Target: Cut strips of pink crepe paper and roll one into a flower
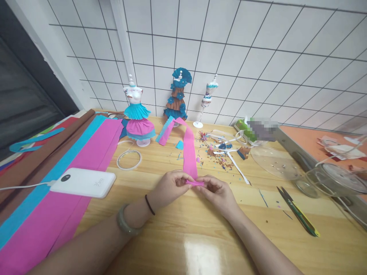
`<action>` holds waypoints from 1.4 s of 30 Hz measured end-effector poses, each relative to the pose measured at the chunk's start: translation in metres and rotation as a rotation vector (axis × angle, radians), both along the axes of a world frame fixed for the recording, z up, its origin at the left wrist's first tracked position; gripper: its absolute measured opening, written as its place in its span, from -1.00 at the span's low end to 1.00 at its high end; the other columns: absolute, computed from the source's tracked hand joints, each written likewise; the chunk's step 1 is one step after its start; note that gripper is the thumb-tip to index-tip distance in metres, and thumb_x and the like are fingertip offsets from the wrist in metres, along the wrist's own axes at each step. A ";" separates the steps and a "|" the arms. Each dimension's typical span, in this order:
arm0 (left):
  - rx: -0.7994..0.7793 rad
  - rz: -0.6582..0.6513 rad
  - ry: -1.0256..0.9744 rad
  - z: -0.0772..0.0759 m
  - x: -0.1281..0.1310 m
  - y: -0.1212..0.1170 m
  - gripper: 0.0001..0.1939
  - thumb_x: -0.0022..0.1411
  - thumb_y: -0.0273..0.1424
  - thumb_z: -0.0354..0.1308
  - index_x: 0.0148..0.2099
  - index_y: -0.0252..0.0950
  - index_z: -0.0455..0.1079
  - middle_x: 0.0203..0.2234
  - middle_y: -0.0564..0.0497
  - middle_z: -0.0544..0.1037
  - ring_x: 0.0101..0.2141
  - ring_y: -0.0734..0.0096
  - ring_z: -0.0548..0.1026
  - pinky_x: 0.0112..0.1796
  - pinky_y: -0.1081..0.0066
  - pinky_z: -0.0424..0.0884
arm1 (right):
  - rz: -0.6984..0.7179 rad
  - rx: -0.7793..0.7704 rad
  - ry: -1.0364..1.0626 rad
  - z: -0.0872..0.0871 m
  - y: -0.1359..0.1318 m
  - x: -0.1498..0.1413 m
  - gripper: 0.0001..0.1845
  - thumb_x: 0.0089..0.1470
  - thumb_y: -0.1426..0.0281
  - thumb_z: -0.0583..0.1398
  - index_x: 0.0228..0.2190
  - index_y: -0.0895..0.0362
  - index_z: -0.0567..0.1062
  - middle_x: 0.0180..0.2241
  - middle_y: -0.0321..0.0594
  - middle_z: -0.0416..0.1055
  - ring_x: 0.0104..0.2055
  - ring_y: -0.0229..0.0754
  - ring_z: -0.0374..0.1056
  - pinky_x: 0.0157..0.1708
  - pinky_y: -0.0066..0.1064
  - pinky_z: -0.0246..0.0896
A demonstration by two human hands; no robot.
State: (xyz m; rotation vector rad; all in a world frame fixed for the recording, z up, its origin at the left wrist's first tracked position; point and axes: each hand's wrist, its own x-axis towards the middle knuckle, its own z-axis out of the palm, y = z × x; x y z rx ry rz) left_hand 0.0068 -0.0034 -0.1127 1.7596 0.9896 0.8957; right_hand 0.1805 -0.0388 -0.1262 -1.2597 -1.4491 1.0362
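1. Left hand [173, 185]: thumb and fingers pinching near end of pink strip [189, 152]; dark band [149, 205] and bangle [124, 221] on that arm.
2. Right hand [219, 191]: pinching same end, just beside left hand.
3. Strip: near end folded small between fingertips; rest runs away over desk [160, 244], bends near base of middle form, turns back to a pink-and-blue end.
4. Back of desk, by wall: left form [139, 126] in blue/pink skirt; middle form [177, 100] in blue/brown tiers; right form [207, 95] on thin stand.
5. Left side: pink sheet [97, 152] with blue and brown ones beside it; power bank [88, 183] on top, cable attached; tape roll [129, 169] near.
6. Right side: scraps [222, 160] scattered; snips [299, 214] lying flat; clear jar [321, 179] near desk edge.
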 end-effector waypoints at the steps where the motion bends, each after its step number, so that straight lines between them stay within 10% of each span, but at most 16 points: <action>1: 0.000 0.006 0.009 0.000 0.000 0.000 -0.86 0.02 -0.45 0.15 -0.33 -0.34 0.49 -0.54 0.06 0.43 -0.53 0.55 0.27 -0.49 0.55 0.21 | -0.005 0.002 -0.002 0.000 0.000 0.000 -0.69 -0.13 0.19 0.28 -0.38 0.16 0.54 -0.44 -0.16 0.44 -0.45 -0.25 0.30 -0.42 -0.40 0.23; 42: 0.192 -0.053 0.063 0.001 -0.002 0.000 -0.90 0.10 -0.44 0.16 -0.39 -0.31 0.50 -0.46 0.00 0.53 -0.37 0.44 0.44 -0.31 0.49 0.33 | 0.071 0.085 -0.183 0.007 0.000 0.004 -0.78 0.01 0.25 0.18 -0.42 0.13 0.53 -0.46 -0.20 0.42 -0.43 -0.24 0.29 -0.42 -0.42 0.20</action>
